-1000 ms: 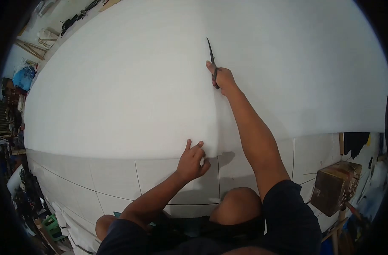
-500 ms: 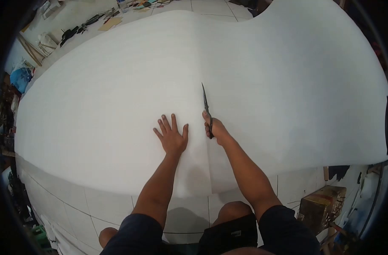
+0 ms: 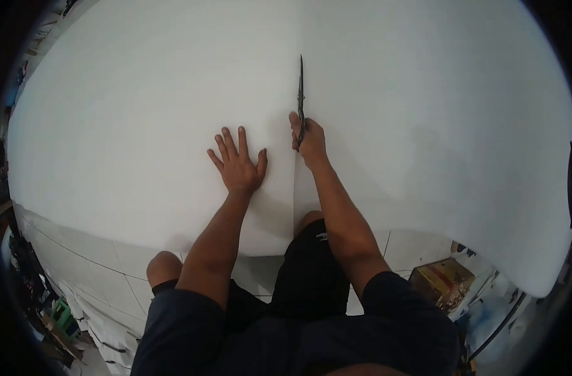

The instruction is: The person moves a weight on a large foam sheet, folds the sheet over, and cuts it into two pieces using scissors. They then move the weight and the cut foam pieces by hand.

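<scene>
A large white sheet of soft-looking material [image 3: 142,113] covers most of the view on the tiled floor. My left hand [image 3: 239,166] lies flat on it with fingers spread, left of a line running up the middle. My right hand [image 3: 310,143] is wrapped round the handles of dark scissors [image 3: 301,94]. The blades point away from me along that line and look almost closed. Below my right hand the line shows as an edge between the left and right parts of the sheet; whether it is cut all the way to the blades is hard to see.
White floor tiles [image 3: 120,255] show in front of the sheet. A worn box [image 3: 441,283] stands at the lower right beside clutter. A green plastic item [image 3: 63,316] and other objects lie at the lower left. My knee [image 3: 164,269] is close to the sheet's near edge.
My view has tilted down and my body has come nearer the sheet. The scissors now point more directly ahead, with my right hand still round them. My left hand remains flat.
</scene>
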`<state>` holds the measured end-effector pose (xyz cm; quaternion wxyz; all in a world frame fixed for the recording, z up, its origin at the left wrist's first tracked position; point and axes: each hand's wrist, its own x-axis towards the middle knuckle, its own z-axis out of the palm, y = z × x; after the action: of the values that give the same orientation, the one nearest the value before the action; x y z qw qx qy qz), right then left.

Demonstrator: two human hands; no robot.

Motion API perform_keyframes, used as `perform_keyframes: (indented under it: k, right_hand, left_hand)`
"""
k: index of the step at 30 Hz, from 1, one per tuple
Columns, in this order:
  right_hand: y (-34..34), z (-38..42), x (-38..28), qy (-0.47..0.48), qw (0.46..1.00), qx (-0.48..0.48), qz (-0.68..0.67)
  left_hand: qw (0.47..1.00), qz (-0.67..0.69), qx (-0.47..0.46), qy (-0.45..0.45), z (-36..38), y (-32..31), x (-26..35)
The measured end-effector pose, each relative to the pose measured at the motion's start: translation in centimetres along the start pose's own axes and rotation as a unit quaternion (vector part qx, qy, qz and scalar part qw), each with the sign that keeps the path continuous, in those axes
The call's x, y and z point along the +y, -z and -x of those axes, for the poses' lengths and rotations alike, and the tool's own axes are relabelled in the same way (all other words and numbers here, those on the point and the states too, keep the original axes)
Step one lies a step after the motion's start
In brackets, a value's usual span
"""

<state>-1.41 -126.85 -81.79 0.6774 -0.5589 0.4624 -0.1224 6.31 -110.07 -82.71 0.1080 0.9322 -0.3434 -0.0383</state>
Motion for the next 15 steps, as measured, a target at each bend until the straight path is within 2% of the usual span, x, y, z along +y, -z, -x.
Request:
perform_keyframes:
  k: [4, 7, 10, 15]
  right_hand:
    - [0.1, -0.9, -0.8, -0.018, 1.000, 0.010, 0.008]
    - [0.3, -2.4, -2.5, -0.030, 0.999, 0.004, -0.043]
    - [0.3, -6.5, -4.2, -0.042, 0.997, -0.002, -0.060]
    - [0.8, -14.7, -8.5, -0.040, 0.999, -0.014, -0.003]
  left_hand:
    - [1.000, -0.006, -0.016, 0.006, -0.4, -0.6, -0.2]
    - [1.000, 0.001, -0.029, 0.013, -0.6, -0.4, -0.2]
    - [0.999, 0.002, -0.030, 0.011, -0.6, -0.7, -0.2]
    - [0.999, -0.012, -0.050, 0.006, -0.7, -0.7, -0.1]
